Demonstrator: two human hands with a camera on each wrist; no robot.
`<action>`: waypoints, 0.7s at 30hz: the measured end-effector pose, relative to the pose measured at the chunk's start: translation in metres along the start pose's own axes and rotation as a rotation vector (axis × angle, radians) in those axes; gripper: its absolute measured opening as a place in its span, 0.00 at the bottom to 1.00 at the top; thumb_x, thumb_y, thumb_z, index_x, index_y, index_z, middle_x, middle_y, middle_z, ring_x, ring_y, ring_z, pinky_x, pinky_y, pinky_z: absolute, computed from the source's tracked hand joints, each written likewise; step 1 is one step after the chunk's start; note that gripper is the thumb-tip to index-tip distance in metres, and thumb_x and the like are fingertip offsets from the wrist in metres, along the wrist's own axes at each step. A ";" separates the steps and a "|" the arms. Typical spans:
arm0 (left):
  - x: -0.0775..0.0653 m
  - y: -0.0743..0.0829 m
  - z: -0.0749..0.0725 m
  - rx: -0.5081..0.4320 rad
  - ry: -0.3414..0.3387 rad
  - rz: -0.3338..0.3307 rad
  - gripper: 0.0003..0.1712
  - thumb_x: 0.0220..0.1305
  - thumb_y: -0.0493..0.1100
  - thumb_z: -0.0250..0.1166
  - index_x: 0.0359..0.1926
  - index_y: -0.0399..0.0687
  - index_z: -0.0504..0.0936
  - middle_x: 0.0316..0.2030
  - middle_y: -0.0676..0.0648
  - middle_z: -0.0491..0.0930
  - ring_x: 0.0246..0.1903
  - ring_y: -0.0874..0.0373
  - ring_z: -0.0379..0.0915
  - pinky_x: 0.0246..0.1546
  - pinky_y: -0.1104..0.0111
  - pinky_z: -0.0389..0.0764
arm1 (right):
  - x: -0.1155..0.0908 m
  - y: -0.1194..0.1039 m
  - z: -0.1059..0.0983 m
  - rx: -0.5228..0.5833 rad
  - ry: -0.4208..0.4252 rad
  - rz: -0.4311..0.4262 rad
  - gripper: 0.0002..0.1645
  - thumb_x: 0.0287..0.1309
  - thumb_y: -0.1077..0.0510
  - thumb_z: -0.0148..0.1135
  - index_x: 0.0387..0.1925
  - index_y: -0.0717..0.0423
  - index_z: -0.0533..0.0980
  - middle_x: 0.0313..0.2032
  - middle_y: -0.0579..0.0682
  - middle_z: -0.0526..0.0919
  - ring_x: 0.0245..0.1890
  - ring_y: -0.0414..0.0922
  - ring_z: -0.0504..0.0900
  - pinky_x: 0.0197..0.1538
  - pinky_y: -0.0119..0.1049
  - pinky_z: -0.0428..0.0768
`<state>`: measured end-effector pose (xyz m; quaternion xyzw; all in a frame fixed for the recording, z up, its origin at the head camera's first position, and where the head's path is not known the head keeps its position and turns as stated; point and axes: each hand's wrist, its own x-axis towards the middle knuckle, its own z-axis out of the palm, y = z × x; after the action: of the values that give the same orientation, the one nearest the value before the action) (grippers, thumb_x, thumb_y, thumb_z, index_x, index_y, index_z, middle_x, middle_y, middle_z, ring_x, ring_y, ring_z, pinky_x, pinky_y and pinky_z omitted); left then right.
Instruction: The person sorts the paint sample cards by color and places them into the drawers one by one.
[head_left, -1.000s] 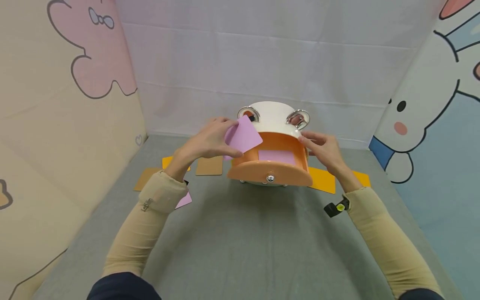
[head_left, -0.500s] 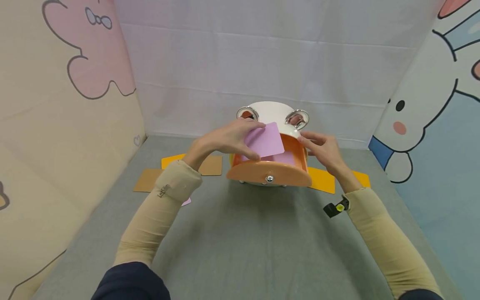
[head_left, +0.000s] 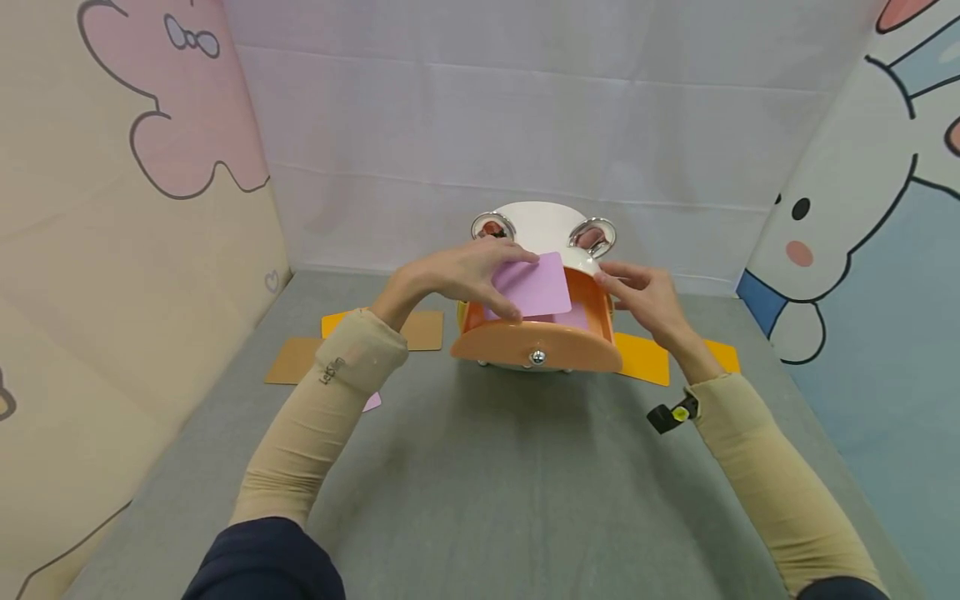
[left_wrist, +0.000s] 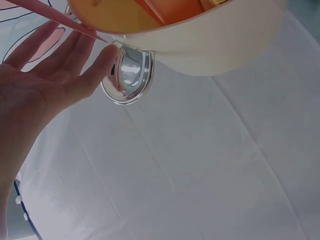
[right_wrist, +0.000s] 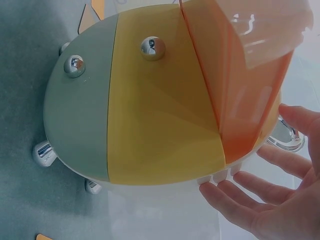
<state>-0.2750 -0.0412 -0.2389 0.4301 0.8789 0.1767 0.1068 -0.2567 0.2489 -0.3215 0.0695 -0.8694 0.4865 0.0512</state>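
Note:
My left hand (head_left: 468, 275) pinches a pink card (head_left: 538, 287) between thumb and fingers, tilted above the pulled-out orange drawer (head_left: 517, 346). A second pink card (head_left: 576, 317) lies inside this drawer, partly hidden by the held one. The drawer belongs to a small rounded cabinet (head_left: 543, 221) with a white shell and two chrome rings on top. In the right wrist view, a yellow drawer (right_wrist: 160, 110) and a green drawer (right_wrist: 77, 120) sit closed below it. My right hand (head_left: 645, 300) touches the cabinet's right side with fairly straight fingertips.
Left of the cabinet, two brown cards (head_left: 423, 331), a yellow-orange card (head_left: 333, 322) and a pink card (head_left: 372, 402) lie on the grey cloth (head_left: 480, 500). To the right are orange cards (head_left: 643, 360). A white curtain (head_left: 450, 125) hangs behind.
My left hand has carried the pink card rightward, from the drawer's left edge to above it, and slightly down in the last half second. My right hand stays at the cabinet's side.

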 end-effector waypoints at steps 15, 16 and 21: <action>-0.007 -0.005 -0.003 -0.050 0.044 -0.007 0.48 0.53 0.56 0.71 0.71 0.47 0.63 0.71 0.44 0.59 0.72 0.50 0.51 0.71 0.54 0.57 | 0.003 0.002 0.002 -0.005 0.006 0.010 0.34 0.61 0.37 0.58 0.61 0.53 0.74 0.59 0.56 0.78 0.53 0.50 0.80 0.48 0.38 0.84; -0.010 -0.007 -0.004 -0.069 0.070 -0.014 0.47 0.54 0.55 0.71 0.71 0.47 0.63 0.71 0.45 0.60 0.71 0.50 0.51 0.71 0.55 0.57 | 0.003 0.002 0.002 -0.003 0.008 0.010 0.33 0.61 0.37 0.59 0.61 0.52 0.75 0.58 0.56 0.79 0.52 0.49 0.80 0.48 0.38 0.84; -0.034 -0.024 -0.001 -0.115 0.219 -0.083 0.41 0.56 0.51 0.70 0.68 0.45 0.66 0.67 0.44 0.65 0.68 0.49 0.56 0.70 0.55 0.59 | 0.003 0.002 0.002 -0.002 0.005 -0.009 0.33 0.62 0.39 0.58 0.61 0.54 0.74 0.59 0.58 0.78 0.52 0.49 0.81 0.49 0.41 0.84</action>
<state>-0.2720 -0.0819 -0.2464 0.3648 0.8907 0.2681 0.0416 -0.2604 0.2476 -0.3237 0.0720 -0.8695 0.4854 0.0557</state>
